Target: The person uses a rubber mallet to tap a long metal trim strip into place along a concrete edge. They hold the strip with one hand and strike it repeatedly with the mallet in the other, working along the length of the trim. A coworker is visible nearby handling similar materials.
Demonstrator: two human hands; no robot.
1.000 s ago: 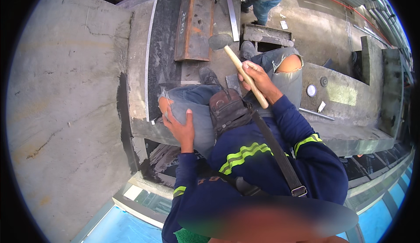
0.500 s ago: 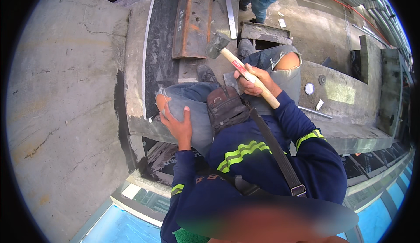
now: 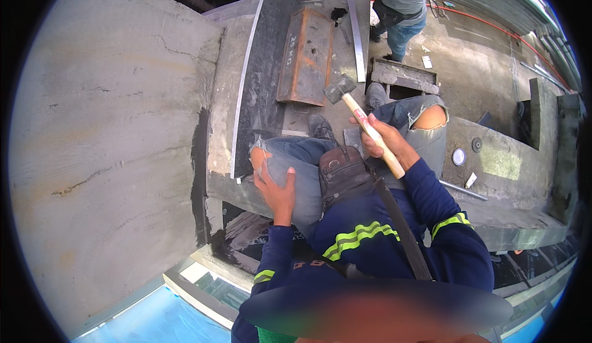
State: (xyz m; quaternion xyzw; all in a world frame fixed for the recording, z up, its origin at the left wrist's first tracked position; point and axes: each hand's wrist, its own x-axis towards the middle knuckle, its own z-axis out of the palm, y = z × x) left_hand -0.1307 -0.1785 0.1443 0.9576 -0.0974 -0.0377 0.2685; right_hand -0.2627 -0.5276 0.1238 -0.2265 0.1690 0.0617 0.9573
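Observation:
My right hand (image 3: 381,138) is closed round the pale wooden handle of a mallet (image 3: 387,155), held over my right thigh. The mallet's dark, blocky head (image 3: 339,89) points away from me. My left hand (image 3: 275,195) lies on my left thigh just below the torn knee of my faded jeans (image 3: 302,210), fingers spread and holding nothing. A worn dark pouch (image 3: 339,179) on a strap sits between my legs.
Ahead are a rusty steel block (image 3: 302,56), a metal strip (image 3: 356,41) and a co-worker (image 3: 394,7), standing. A concrete wall (image 3: 111,145) fills the left. On the right ledge (image 3: 518,201) lie a round tin (image 3: 458,157), a disc (image 3: 476,145) and a metal tube (image 3: 468,192).
The whole view has shifted, so the scene sits lower and farther right. The mallet turned slightly in my right hand over the last second. My left hand has stayed on my thigh.

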